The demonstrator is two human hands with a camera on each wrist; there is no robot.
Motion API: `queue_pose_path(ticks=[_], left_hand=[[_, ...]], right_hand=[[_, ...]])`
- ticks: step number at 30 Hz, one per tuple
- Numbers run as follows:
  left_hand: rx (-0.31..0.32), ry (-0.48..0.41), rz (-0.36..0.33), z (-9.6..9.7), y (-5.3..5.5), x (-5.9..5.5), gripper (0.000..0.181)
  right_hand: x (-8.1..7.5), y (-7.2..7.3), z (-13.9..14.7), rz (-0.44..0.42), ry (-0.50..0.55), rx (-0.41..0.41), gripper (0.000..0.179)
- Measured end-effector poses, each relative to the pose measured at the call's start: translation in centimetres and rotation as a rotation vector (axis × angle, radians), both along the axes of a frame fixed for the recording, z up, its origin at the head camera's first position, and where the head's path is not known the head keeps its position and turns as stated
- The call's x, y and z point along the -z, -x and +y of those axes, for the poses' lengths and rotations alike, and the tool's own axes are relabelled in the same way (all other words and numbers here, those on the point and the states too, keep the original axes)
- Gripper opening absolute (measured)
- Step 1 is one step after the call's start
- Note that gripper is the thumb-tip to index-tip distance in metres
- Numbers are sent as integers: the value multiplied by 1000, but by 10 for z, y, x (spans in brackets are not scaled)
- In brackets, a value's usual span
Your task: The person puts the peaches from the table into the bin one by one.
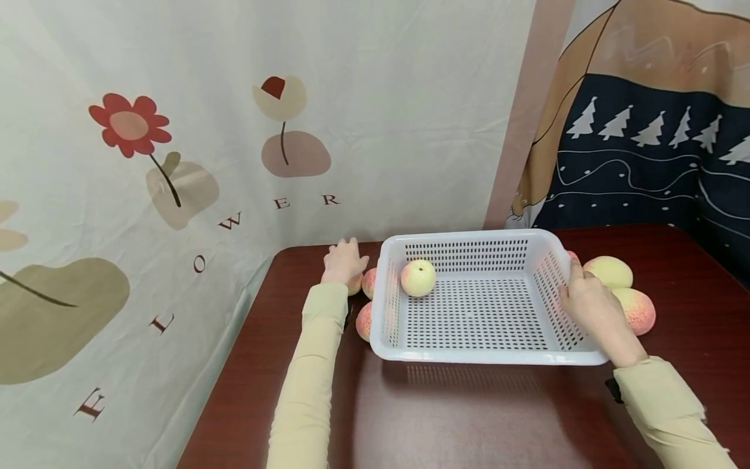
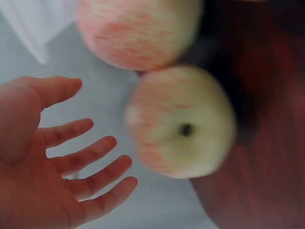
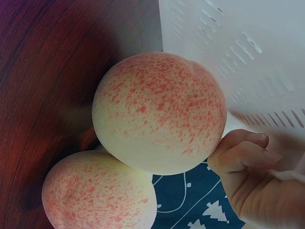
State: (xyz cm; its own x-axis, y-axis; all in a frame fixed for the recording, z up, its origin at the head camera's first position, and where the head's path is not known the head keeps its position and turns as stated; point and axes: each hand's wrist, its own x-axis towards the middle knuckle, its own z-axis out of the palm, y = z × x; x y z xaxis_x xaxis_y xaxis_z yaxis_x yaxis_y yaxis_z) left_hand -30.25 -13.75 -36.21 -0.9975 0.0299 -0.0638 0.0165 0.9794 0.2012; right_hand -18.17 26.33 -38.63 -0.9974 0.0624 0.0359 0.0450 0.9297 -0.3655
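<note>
Basket: was over the dark red table, one fruit inside; filling it seemed the step in hand, and the next move called for the left hand to grasp an outer fruit; slotted walls showed white.
Right hand: fingers curled over and gripped the basket's right rim.
Left hand: fingers were spread, held nothing, near that fruit.
Outer fruits: looked round, pale yellow, speckled red.

The head view is bright and evenly lit, with a pale sheen on the table at lower centre and soft shadow below the plastic basket. The left-wrist view is dimmer, its central peach blurred; the right-wrist view is sharper, purple-tinged at upper left, whitish at upper right.
</note>
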Motion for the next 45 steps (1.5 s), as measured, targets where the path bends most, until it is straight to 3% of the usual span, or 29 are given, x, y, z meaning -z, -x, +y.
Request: queue_pose_path(ticks=[9, 19, 33, 45], left_hand=[[-48, -62, -35, -21, 2, 31, 62], [-86, -115, -4, -25, 4, 57, 63], [-125, -179, 85, -27, 6, 68, 63], [-113, -213, 92, -31, 5, 61, 58]], right_hand=[[0, 0, -2, -8, 7, 12, 67], [0, 0, -1, 10, 3, 10, 67], [3, 0, -1, 29, 13, -3, 66], [3, 0, -1, 30, -4, 3, 67]])
